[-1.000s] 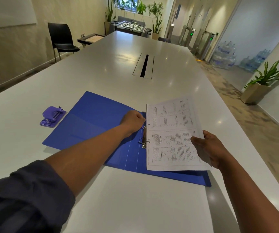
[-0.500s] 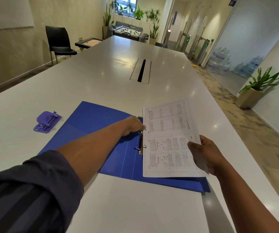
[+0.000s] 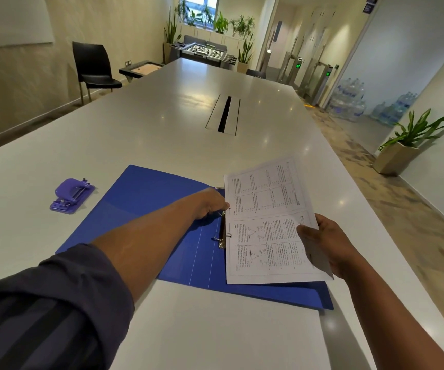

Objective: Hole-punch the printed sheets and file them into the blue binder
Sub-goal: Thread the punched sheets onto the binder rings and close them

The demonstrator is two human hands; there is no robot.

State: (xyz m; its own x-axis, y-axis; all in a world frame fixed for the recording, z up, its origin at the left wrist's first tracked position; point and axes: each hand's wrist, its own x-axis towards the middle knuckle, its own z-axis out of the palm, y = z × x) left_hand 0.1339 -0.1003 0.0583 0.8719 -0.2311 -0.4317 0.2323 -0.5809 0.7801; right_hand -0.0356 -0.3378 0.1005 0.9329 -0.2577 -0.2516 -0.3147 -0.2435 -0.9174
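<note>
One blue binder (image 3: 146, 206) lies open and flat on the white table (image 3: 140, 134), in the lower centre of the frame. Its ring mechanism (image 3: 222, 233) runs along the spine, and two metal rings are visible there.

My right hand (image 3: 330, 247), at the lower right of the frame, grips one stack of printed sheets (image 3: 266, 222) at its right edge, thumb on top and fingers curled underneath. How many sheets the stack contains cannot be told. The stack is held over the right half of the binder, with its left edge just beside the rings. The top page shows blocks of text and triangle diagrams.

My left hand (image 3: 208, 202), at the centre of the frame, reaches across the left cover of the binder. Its fingers are curled at the upper end of the ring mechanism, beside the upper left corner of the sheets. Whether they pinch the mechanism or the paper edge cannot be told.

One purple hole punch (image 3: 71, 194) rests on the table at the left of the frame, well apart from both hands and just beyond the binder's left cover.

One cable slot (image 3: 224, 114) is set into the table centre, above the binder. One black chair (image 3: 92, 66) stands at the upper left. One potted plant (image 3: 407, 142) stands on the floor at the right edge.
</note>
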